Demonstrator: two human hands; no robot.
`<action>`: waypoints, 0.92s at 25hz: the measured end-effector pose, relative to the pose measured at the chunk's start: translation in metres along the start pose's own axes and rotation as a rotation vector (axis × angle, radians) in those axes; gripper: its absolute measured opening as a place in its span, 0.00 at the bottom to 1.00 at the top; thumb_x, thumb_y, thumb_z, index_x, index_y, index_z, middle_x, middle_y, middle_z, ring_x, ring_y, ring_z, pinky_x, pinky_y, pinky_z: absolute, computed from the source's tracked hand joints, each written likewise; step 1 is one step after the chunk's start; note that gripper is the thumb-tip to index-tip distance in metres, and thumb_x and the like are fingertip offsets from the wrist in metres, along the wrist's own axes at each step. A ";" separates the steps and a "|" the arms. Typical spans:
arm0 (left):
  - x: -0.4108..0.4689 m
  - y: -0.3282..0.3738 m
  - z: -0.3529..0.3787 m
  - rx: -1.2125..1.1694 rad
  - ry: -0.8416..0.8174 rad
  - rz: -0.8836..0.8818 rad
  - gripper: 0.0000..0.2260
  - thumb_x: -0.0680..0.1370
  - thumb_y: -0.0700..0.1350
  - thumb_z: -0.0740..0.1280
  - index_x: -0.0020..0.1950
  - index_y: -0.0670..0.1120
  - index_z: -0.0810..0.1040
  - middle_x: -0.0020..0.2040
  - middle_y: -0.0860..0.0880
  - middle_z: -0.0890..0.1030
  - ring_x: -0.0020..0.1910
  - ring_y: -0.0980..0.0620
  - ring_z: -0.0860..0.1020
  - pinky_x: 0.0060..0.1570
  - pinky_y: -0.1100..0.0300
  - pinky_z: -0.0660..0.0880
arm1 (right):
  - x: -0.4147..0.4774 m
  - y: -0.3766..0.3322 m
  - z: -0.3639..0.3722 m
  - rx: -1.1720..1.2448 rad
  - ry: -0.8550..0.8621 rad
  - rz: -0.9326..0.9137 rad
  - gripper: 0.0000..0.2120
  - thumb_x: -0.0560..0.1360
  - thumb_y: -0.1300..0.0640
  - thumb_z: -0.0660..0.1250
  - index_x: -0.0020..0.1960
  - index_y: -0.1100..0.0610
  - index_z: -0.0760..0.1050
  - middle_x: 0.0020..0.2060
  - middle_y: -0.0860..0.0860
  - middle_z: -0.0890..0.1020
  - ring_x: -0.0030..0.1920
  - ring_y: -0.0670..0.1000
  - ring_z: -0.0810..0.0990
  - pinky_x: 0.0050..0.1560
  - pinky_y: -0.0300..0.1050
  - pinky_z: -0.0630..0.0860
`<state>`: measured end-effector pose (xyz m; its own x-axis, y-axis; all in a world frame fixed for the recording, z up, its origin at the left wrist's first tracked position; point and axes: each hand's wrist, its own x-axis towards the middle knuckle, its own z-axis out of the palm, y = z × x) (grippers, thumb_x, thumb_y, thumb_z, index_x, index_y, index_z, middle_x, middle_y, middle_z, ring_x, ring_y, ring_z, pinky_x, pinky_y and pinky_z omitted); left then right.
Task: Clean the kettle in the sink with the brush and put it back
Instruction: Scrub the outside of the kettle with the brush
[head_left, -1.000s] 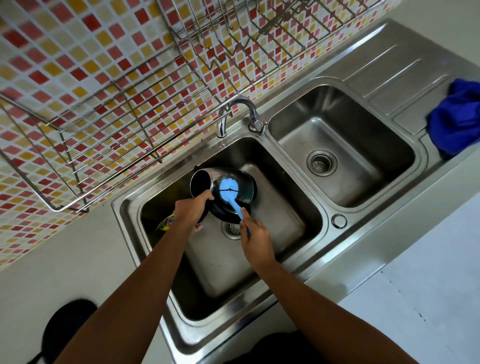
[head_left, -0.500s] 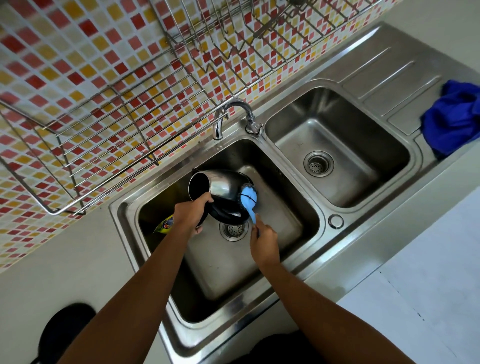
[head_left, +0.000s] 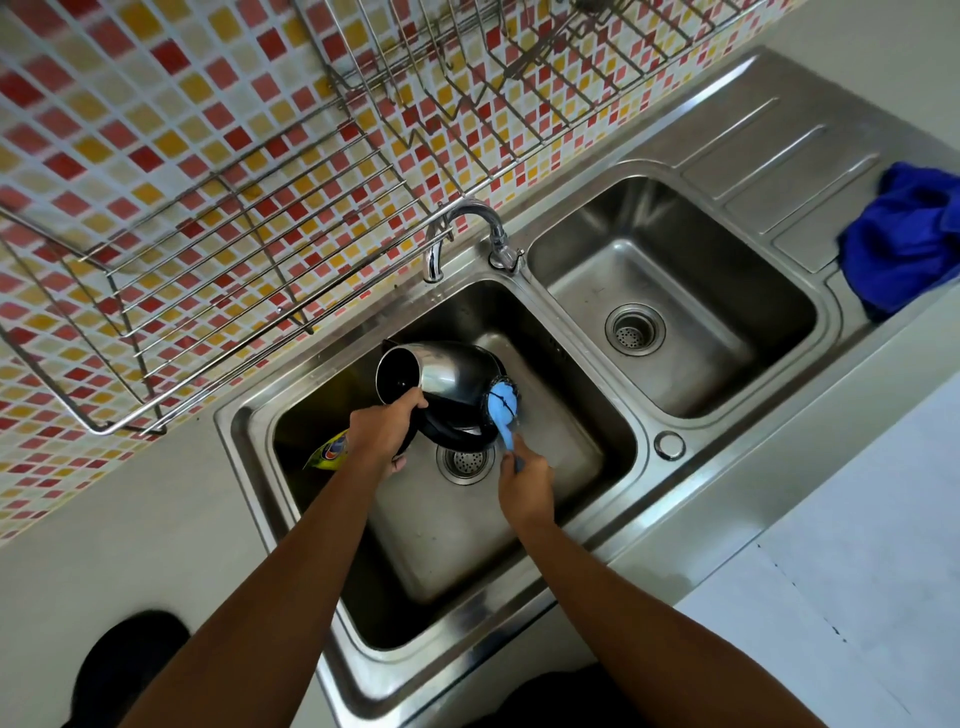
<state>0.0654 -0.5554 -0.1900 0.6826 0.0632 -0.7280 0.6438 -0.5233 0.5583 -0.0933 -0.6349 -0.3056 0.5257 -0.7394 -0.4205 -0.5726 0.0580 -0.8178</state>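
A shiny steel kettle (head_left: 447, 371) with a black handle lies on its side over the left basin of the sink (head_left: 244, 415), its open mouth facing left. My left hand (head_left: 384, 434) grips the black handle. My right hand (head_left: 524, 483) holds the blue brush (head_left: 504, 410) by its handle, and the brush head presses against the kettle's base end on the right.
A faucet (head_left: 467, 228) arches over the left basin. The right basin (head_left: 670, 291) has a drain. A blue cloth (head_left: 904, 239) lies on the drainboard. A yellow packet (head_left: 327, 449) sits in the left basin. Wire racks (head_left: 208, 249) hang on the tiled wall.
The brush has slid from the kettle's middle rightward to its base end. My right hand followed. The kettle stays held on its side.
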 end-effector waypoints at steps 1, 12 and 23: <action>-0.001 0.000 0.002 -0.023 0.011 0.011 0.28 0.58 0.56 0.75 0.51 0.42 0.79 0.47 0.43 0.81 0.46 0.46 0.79 0.37 0.54 0.77 | -0.002 -0.005 0.002 0.054 -0.030 -0.030 0.19 0.80 0.58 0.62 0.70 0.55 0.72 0.44 0.52 0.83 0.42 0.47 0.81 0.49 0.46 0.82; -0.003 -0.003 0.005 -0.038 0.027 0.013 0.24 0.59 0.55 0.76 0.47 0.42 0.80 0.43 0.43 0.80 0.42 0.46 0.77 0.35 0.56 0.75 | 0.005 -0.010 -0.004 0.329 -0.124 0.119 0.17 0.80 0.61 0.63 0.69 0.56 0.73 0.33 0.46 0.76 0.28 0.40 0.71 0.30 0.36 0.70; -0.005 -0.012 0.001 0.005 0.049 0.046 0.16 0.66 0.53 0.74 0.42 0.42 0.79 0.40 0.42 0.79 0.37 0.47 0.77 0.36 0.55 0.74 | -0.011 -0.013 -0.001 -0.053 -0.204 -0.306 0.21 0.80 0.52 0.61 0.72 0.48 0.68 0.41 0.49 0.81 0.37 0.45 0.81 0.38 0.40 0.81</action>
<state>0.0534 -0.5506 -0.1936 0.7280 0.0805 -0.6809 0.6094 -0.5309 0.5888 -0.0925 -0.6282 -0.2899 0.7892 -0.5679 -0.2338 -0.3985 -0.1837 -0.8986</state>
